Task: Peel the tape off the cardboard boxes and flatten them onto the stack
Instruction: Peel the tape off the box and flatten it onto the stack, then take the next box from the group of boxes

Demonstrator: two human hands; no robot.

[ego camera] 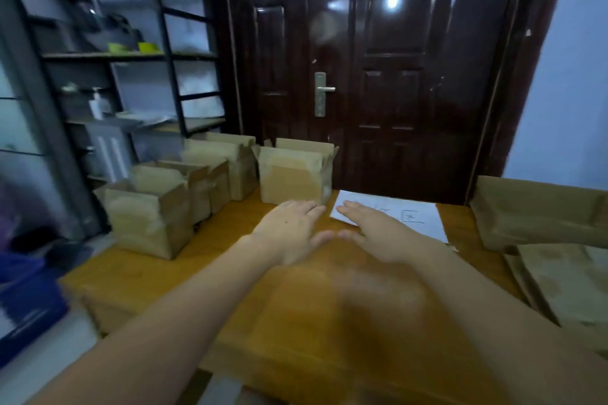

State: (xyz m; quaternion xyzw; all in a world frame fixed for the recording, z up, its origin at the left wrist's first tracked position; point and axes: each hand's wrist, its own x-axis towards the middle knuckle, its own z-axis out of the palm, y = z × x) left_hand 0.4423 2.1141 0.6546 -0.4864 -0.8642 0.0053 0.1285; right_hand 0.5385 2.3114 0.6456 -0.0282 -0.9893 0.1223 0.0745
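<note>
Several open-topped cardboard boxes stand along the far left of the wooden table (230, 273). The nearest to my hands is a taped box (294, 173) at the far middle; another box (148, 214) sits at the left edge. Flattened cardboard forms a stack (566, 276) at the table's right side. My left hand (289, 228) and my right hand (378, 232) are stretched forward side by side with straight fingers, just short of the taped box. Both hold nothing. The picture is blurred by motion.
A white sheet of paper (411, 215) lies on the table under my right fingertips. A dark door (378, 76) stands behind the table. Metal shelving (131, 56) fills the left wall. A blue object (26, 299) sits low at the left.
</note>
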